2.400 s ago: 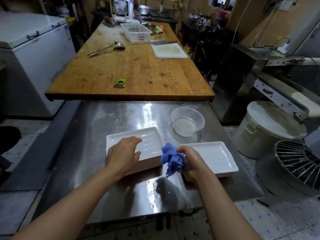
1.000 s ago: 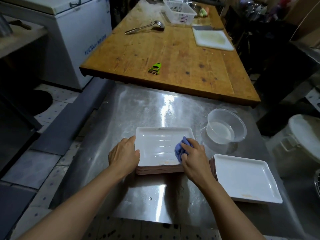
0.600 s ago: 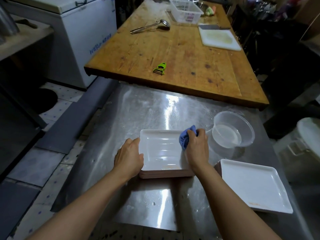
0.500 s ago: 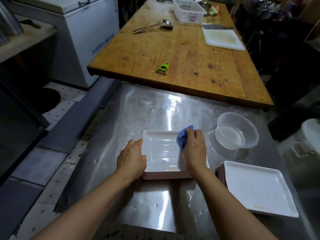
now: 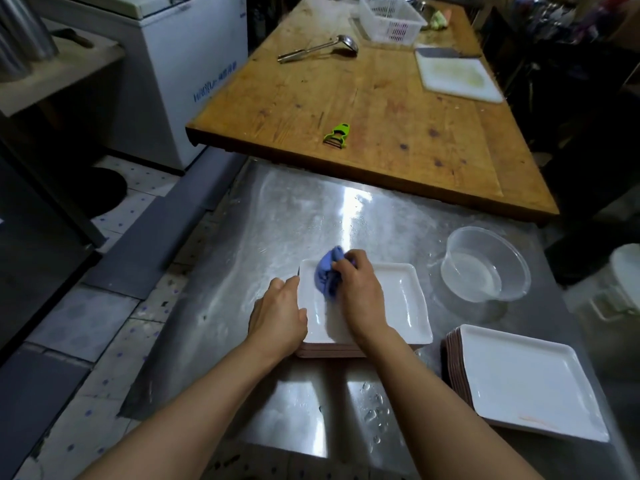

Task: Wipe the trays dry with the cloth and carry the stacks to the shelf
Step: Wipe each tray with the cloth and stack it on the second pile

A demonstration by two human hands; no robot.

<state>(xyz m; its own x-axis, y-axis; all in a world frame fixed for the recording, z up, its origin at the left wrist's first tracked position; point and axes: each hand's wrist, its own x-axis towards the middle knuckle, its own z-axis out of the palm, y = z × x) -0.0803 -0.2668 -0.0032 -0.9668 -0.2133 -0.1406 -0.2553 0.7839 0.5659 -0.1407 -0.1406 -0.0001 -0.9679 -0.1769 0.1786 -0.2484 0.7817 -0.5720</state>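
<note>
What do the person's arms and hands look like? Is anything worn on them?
Both forearms are bare as far as the picture shows, with no sleeves in view. The left hand and the right hand wear no gloves, and no watch, ring or bracelet can be seen.

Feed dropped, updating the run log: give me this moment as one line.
step: wiping top tray | right hand: grips cloth on tray | left hand: steadies stack's left edge | second stack: right, untouched

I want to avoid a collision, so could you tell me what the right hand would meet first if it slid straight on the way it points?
Probably the white tray's far rim, then bare steel table; depth is uncertain.
</note>
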